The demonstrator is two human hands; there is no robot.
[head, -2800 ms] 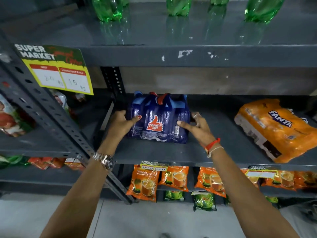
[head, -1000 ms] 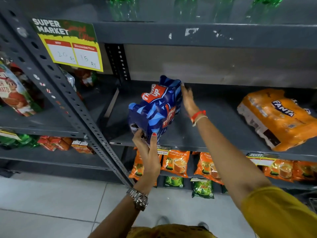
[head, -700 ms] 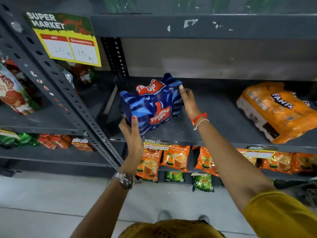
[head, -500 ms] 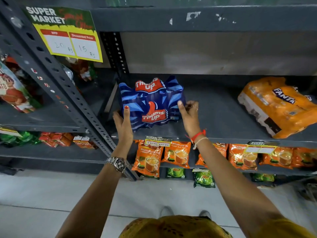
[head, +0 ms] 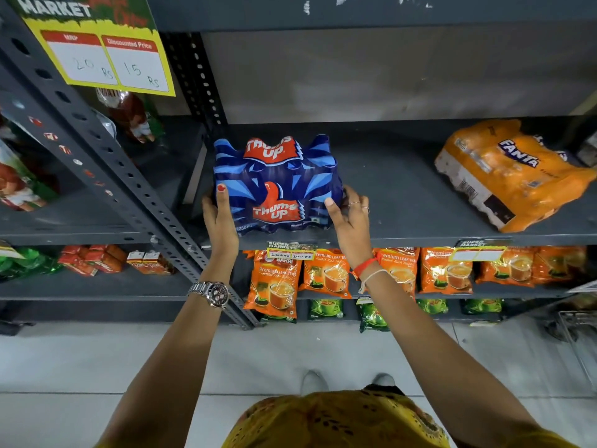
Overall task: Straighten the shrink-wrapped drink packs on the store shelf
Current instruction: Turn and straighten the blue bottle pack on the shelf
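Note:
A blue shrink-wrapped Thums Up pack [head: 276, 182] stands squarely at the left end of the grey middle shelf [head: 397, 202], its label facing me. My left hand [head: 219, 218] presses flat against the pack's left side, thumb on the front. On the right side my right hand [head: 350, 221] grips the lower front corner. An orange shrink-wrapped Fanta pack [head: 510, 173] lies skewed at the shelf's right end, away from both hands.
A perforated grey upright [head: 106, 156] runs diagonally just left of the pack. A yellow price sign [head: 106, 53] hangs above it. Orange tea packets [head: 277, 282] hang under the shelf edge, green ones below. Bare shelf lies between the two packs.
The Thums Up pack was tipped and turned on its side, then set down upright and square. Both hands moved from its top and bottom to its left and right sides.

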